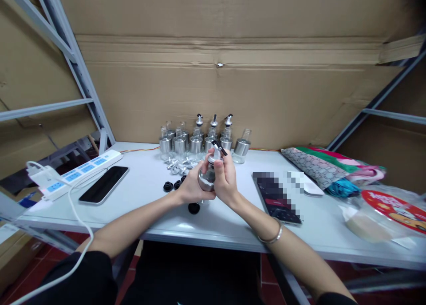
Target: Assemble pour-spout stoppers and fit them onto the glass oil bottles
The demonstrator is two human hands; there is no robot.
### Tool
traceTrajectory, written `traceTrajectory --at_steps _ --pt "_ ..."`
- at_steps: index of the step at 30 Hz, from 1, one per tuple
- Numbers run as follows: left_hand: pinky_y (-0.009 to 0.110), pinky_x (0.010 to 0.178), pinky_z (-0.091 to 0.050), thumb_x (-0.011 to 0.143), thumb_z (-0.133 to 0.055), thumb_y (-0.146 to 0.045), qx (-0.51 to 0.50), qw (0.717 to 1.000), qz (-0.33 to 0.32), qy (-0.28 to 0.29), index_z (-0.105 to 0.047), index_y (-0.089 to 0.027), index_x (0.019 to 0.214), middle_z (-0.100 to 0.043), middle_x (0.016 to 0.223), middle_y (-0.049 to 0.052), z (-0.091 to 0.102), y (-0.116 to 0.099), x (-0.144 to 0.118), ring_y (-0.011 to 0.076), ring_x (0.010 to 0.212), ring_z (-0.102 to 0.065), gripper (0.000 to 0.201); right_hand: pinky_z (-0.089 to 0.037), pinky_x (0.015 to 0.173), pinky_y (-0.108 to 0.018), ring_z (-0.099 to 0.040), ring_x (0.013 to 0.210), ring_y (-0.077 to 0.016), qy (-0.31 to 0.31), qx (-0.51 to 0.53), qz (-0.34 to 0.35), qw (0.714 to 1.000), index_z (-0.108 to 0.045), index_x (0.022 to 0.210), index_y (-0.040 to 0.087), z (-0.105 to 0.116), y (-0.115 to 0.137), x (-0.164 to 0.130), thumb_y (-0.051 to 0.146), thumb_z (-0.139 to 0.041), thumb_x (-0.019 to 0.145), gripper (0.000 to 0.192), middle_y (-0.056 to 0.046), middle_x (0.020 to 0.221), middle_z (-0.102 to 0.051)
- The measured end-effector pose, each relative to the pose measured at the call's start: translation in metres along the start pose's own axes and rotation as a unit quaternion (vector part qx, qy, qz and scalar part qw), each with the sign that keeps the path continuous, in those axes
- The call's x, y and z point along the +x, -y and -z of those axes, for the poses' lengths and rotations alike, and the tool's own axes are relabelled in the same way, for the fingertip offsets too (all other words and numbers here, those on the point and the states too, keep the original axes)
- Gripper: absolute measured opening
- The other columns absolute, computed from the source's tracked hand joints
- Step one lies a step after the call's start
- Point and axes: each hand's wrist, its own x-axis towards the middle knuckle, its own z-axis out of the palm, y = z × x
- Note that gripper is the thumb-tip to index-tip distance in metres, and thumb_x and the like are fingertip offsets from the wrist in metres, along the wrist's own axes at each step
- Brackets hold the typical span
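Both hands hold one small glass bottle with a steel sleeve point(206, 179) above the middle of the white table point(153, 216). My left hand point(192, 188) cups its lower body. My right hand point(225, 179) wraps its upper part, thumb by the metal pourer cap point(217, 150) with a black tip. Behind them stands a cluster of like bottles point(196, 141), three of them with pourer caps point(213, 120). Loose metal pourers point(177, 165) and black stoppers point(168, 186) lie in front of the cluster. One black stopper point(193, 208) rests just under my hands.
A white power strip point(80, 170) and a dark phone point(104, 184) lie at the left, with a white cable point(77, 216) hanging over the front edge. Another phone point(278, 199) lies at the right, beside folded patterned cloth point(329, 168) and plastic bags point(382, 216). Cardboard lines the back.
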Motion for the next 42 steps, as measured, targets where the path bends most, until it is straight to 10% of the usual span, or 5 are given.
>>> traceTrajectory --at_steps 16,23,30,42 --pt "0.027 0.072 -0.049 0.054 -0.073 -0.023 0.044 0.999 -0.026 0.011 -0.049 -0.015 0.097 -0.058 0.089 0.002 -0.002 0.003 -0.003 0.0165 0.079 -0.058 0.05 -0.051 0.055 -0.031 -0.063 0.062 -0.0172 -0.097 0.04 -0.101 0.989 -0.037 0.096 0.024 -0.004 0.013 0.005 0.056 -0.024 0.093 0.035 0.0 0.064 -0.056" --pt "0.028 0.075 -0.047 0.057 -0.074 -0.028 0.06 0.998 0.002 -0.001 -0.05 -0.015 0.098 -0.059 0.086 0.002 0.002 -0.001 -0.002 0.016 0.077 -0.058 0.05 -0.049 0.059 -0.026 -0.058 0.065 -0.011 -0.185 -0.07 0.066 0.978 -0.036 0.087 0.025 0.021 0.023 0.024 0.037 -0.052 0.087 0.02 0.001 0.079 -0.053" --pt "0.026 0.07 -0.047 0.059 -0.075 -0.031 0.025 0.999 0.028 -0.018 -0.048 -0.016 0.096 -0.06 0.086 0.001 0.003 -0.001 0.0 0.015 0.075 -0.059 0.048 -0.043 0.054 -0.022 -0.055 0.055 -0.01 0.139 -0.248 0.07 0.956 -0.059 0.088 0.021 0.044 0.03 0.03 0.031 -0.065 0.078 0.015 0.002 0.068 -0.061" --pt "0.034 0.09 -0.045 0.083 -0.053 -0.041 0.09 0.993 -0.065 -0.027 -0.043 -0.019 0.116 -0.058 0.111 0.009 0.033 0.003 0.02 0.02 0.103 -0.056 0.041 -0.047 0.066 -0.027 -0.062 0.074 -0.0167 0.087 -0.347 0.105 0.928 -0.058 0.08 0.02 0.063 0.028 0.042 0.023 -0.056 0.082 0.004 -0.004 0.081 -0.066"
